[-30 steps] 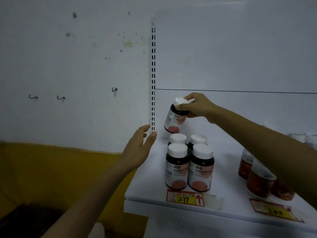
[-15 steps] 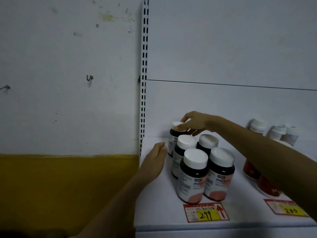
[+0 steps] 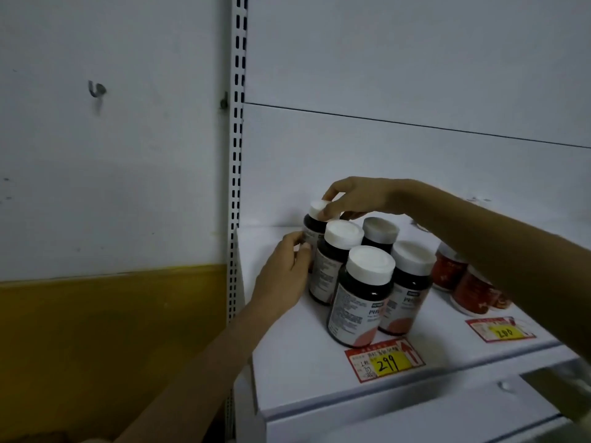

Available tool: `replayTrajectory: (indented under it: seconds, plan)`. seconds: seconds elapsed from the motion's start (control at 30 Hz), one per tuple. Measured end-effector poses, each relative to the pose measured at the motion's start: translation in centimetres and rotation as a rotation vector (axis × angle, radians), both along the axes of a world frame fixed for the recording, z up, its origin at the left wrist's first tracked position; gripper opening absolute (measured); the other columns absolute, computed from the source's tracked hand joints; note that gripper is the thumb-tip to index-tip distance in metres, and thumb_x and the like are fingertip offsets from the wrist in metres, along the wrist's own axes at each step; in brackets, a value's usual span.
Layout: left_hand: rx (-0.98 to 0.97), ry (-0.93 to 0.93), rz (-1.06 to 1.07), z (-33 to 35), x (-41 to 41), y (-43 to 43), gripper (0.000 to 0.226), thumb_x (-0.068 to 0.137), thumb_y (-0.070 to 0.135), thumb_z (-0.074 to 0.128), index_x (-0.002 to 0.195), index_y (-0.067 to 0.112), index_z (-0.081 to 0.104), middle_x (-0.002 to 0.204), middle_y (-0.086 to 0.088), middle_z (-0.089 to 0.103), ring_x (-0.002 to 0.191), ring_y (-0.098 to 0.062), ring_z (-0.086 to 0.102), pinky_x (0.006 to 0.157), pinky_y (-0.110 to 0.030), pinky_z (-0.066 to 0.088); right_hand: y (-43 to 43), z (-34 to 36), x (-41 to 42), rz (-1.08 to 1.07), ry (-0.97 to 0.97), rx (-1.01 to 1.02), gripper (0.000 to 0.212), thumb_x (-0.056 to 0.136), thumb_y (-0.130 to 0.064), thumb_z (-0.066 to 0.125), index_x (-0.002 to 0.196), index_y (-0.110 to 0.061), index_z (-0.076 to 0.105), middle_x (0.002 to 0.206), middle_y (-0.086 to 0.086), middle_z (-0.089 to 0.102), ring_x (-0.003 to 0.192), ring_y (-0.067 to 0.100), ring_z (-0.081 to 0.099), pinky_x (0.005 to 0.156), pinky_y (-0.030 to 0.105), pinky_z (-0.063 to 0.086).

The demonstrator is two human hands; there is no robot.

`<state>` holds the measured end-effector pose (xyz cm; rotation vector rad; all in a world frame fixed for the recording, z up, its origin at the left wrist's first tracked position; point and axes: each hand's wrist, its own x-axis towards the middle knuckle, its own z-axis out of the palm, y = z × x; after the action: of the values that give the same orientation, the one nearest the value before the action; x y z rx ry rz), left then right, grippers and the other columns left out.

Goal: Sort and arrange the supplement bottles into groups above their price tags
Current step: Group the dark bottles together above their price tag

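Observation:
Several dark supplement bottles with white caps and pink-and-white labels stand grouped on the white shelf [image 3: 287,353] behind the red-and-yellow 299 price tag [image 3: 383,361]. The front bottle [image 3: 363,297] is nearest me. My right hand [image 3: 355,196] pinches the white cap of the rear-left bottle [image 3: 315,220], which stands upright at the back of the group. My left hand [image 3: 283,278] touches that bottle's left side with its fingertips. Red-labelled bottles [image 3: 470,290] stand to the right, behind the 200 price tag [image 3: 500,329], partly hidden by my right forearm.
A perforated white upright [image 3: 238,155] bounds the shelf on its left. Beyond it is a white wall with a yellow lower band [image 3: 112,330] and a hook [image 3: 96,89]. The shelf's back panel stands right behind the bottles.
My right hand brought the bottle down from the air and stood it at the back left of the group. My left hand moved in from the shelf's edge to touch its side.

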<state>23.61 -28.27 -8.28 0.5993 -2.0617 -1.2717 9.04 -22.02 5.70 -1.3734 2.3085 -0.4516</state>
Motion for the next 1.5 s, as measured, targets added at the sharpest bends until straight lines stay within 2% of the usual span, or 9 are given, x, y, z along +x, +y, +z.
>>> replayTrajectory:
  seconds: [0.1,0.23,0.33,0.47,0.63,0.9,1.1,1.4,1.5]
  plan:
    - [-0.017,0.002,-0.02,0.0,0.1,0.0,0.039,0.097,0.042,0.034,0.133,0.028,0.04,0.131,0.008,0.053,0.109,-0.007,0.051,0.096,-0.035,0.043,0.3,-0.3,0.2,-0.026,0.025,-0.011,0.047,0.082,-0.043,0.068,0.12,-0.021,0.054,0.108,-0.004,0.062,0.094,0.01,0.061,0.092,0.032,0.05]
    - [-0.026,0.018,-0.038,-0.3,0.1,0.0,0.04,0.096,0.043,0.036,0.133,0.027,0.039,0.133,0.006,0.053,0.11,-0.008,0.051,0.098,-0.038,0.044,1.0,-0.4,0.7,-0.041,0.02,-0.012,0.047,0.085,-0.044,0.063,0.125,-0.022,0.05,0.112,-0.004,0.059,0.09,0.004,0.059,0.072,0.02,0.046]
    - [-0.004,0.068,0.014,0.1,0.3,-0.1,0.046,0.096,0.041,0.039,0.138,0.022,0.036,0.141,0.003,0.044,0.125,-0.014,0.045,0.105,-0.038,0.039,1.5,-0.3,0.9,-0.049,0.007,-0.086,0.058,0.084,-0.048,0.063,0.133,-0.022,0.045,0.121,-0.001,0.057,0.099,0.01,0.059,0.08,0.023,0.044]
    - [-0.071,0.094,0.075,2.2,0.8,-0.5,0.045,0.097,0.034,0.04,0.139,0.019,0.034,0.145,0.0,0.04,0.129,-0.014,0.04,0.099,-0.025,0.034,2.6,0.6,0.8,-0.076,0.038,-0.254,0.06,0.084,-0.046,0.064,0.135,-0.021,0.044,0.126,0.003,0.058,0.111,0.017,0.054,0.089,0.027,0.04]
    - [-0.351,0.098,0.08,8.0,0.3,0.4,0.05,0.096,0.039,0.04,0.14,0.019,0.032,0.147,-0.001,0.037,0.135,-0.017,0.034,0.106,-0.032,0.031,6.6,1.8,-0.1,-0.108,0.126,-0.353,0.065,0.083,-0.046,0.066,0.136,-0.021,0.039,0.138,0.007,0.048,0.12,0.02,0.05,0.096,0.032,0.044]
    - [-0.935,-0.221,-0.109,15.5,-4.7,9.5,0.066,0.092,0.048,0.043,0.147,0.019,0.018,0.156,-0.002,0.019,0.142,-0.021,0.023,0.112,-0.04,0.026,19.9,4.0,-3.5,-0.189,0.366,-0.336,0.076,0.083,-0.044,0.067,0.144,-0.02,0.03,0.151,0.006,0.032,0.133,0.023,0.038,0.095,0.027,0.035]
    - [-1.324,-0.384,-0.132,17.1,-10.5,20.5,0.063,0.091,0.051,0.042,0.145,0.022,0.025,0.143,-0.004,0.044,0.126,-0.026,0.044,0.103,-0.042,0.036,33.1,4.3,-7.1,-0.241,0.512,-0.286,0.067,0.084,-0.054,0.058,0.139,-0.021,0.037,0.144,0.007,0.044,0.129,0.021,0.043,0.098,0.029,0.035]
    - [-1.384,-0.438,-0.151,15.8,-17.8,32.6,0.058,0.091,0.054,0.039,0.141,0.027,0.027,0.128,-0.002,0.057,0.111,-0.025,0.056,0.082,-0.038,0.047,48.4,2.6,-12.4,-0.283,0.566,-0.244,0.066,0.084,-0.053,0.057,0.138,-0.02,0.04,0.141,0.008,0.047,0.124,0.022,0.047,0.096,0.033,0.04]
    - [-1.413,-0.502,-0.17,15.4,-19.6,34.3,0.056,0.09,0.054,0.039,0.14,0.029,0.029,0.13,-0.001,0.056,0.113,-0.024,0.055,0.083,-0.037,0.047,50.3,1.7,-14.2,-0.278,0.552,-0.223,0.065,0.083,-0.053,0.059,0.137,-0.021,0.041,0.14,0.009,0.049,0.124,0.023,0.049,0.099,0.036,0.042]
